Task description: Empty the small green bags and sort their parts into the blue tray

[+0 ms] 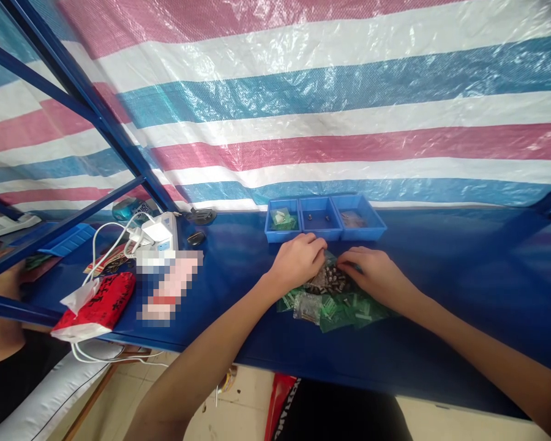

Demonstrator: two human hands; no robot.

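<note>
A heap of small metal parts (336, 282) lies between my two hands, partly in clear or green plastic. My left hand (300, 257) is closed at the heap's left upper edge, its fingers curled and their tips hidden. On the opposite side, my right hand (374, 274) has thumb and fingers pinched together at the heap's edge; what they grip is too small to tell. Just below sit a small clear bag of metal pieces (308, 307) and green plastic bags (344, 312) with pale strips inside.
Behind my hands stands a blue three-compartment tray (321, 234), holding green packets, a few small parts and a clear bag. To the left are a white power strip (168, 229) with cables, a red tissue pack (103, 303) and a black mouse (196, 238). Another person's arm (4, 288) shows beyond the blue frame (119, 147).
</note>
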